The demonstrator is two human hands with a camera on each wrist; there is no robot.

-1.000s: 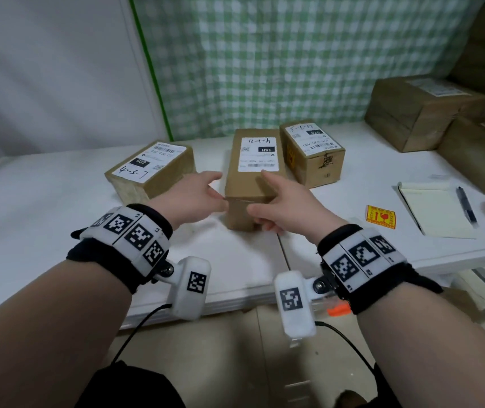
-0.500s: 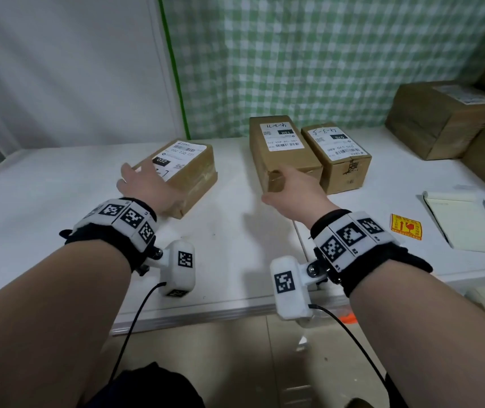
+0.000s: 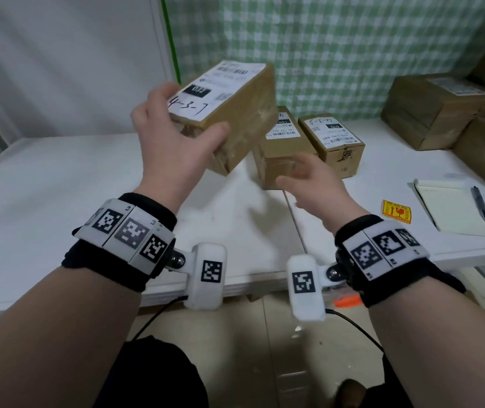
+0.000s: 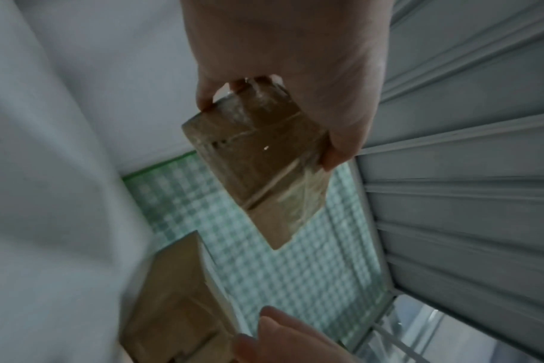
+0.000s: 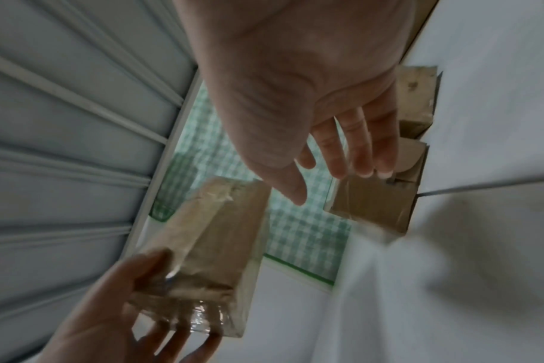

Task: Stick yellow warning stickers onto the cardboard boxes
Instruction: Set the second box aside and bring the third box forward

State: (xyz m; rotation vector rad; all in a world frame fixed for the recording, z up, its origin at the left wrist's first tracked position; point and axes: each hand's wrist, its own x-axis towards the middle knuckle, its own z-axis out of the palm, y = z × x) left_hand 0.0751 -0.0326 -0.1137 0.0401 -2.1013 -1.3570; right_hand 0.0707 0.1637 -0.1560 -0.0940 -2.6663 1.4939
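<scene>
My left hand (image 3: 173, 134) grips the near end of a cardboard box (image 3: 235, 113) marked "4-3-7" and holds it tilted in the air above the white table (image 3: 58, 187). The left wrist view shows the same box (image 4: 258, 167) between thumb and fingers. My right hand (image 3: 309, 184) hovers with fingers straight just in front of a second box (image 3: 282, 148) and holds nothing. A third box (image 3: 335, 142) stands beside that one. One yellow warning sticker (image 3: 396, 211) lies flat on the table to the right. In the right wrist view the right hand's fingers (image 5: 357, 147) are spread near the second box (image 5: 373, 203).
A notepad (image 3: 447, 207) with a black pen (image 3: 481, 203) lies at the right edge. Larger cardboard boxes (image 3: 441, 107) are stacked at the back right. A green checked curtain (image 3: 338, 48) hangs behind the table. An orange object (image 3: 345, 301) shows under the table edge.
My left hand went from the middle box to the left box, gripped it and lifted it off the table. My right hand let go of the middle box and drew back slightly.
</scene>
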